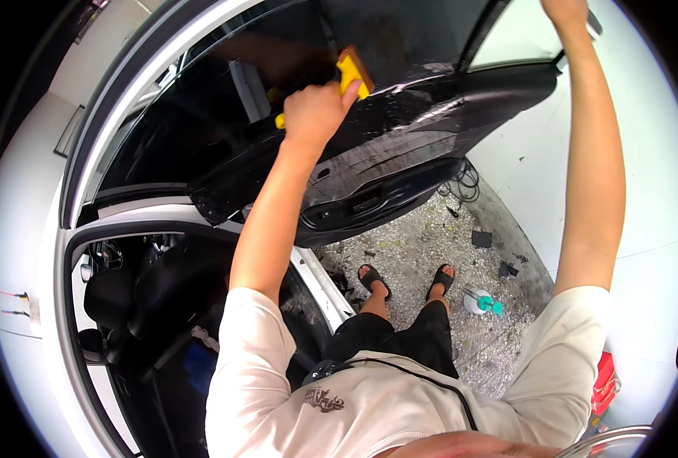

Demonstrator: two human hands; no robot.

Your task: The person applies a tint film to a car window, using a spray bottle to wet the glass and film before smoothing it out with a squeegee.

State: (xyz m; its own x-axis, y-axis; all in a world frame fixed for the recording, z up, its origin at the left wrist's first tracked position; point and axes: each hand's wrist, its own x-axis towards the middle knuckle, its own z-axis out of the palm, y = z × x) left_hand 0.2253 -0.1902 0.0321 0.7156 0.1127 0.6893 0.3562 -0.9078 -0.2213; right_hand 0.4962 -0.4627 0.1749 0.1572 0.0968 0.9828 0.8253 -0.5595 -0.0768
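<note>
My left hand [314, 116] grips a yellow squeegee [349, 73] with a brown blade. Its blade is at the lower part of a dark car door window [407, 37], just above the window sill. Below the glass, the black inner door panel [382, 163] looks wet and shiny along its upper part. The door hangs open from the white car body. At the top right, my right hand [566, 12] is raised beside the far edge of the door frame and is cut off by the picture's rim. Its fingers are out of view. A lighter small quarter window [505, 37] lies between both hands.
A spray bottle [476, 301] with a green head stands on the speckled floor by my feet. Coiled black cable [463, 182] and dark scraps [481, 239] lie near the wall. To the left are the white door sill [321, 280] and car seats [173, 280]. A red object [604, 380] is at lower right.
</note>
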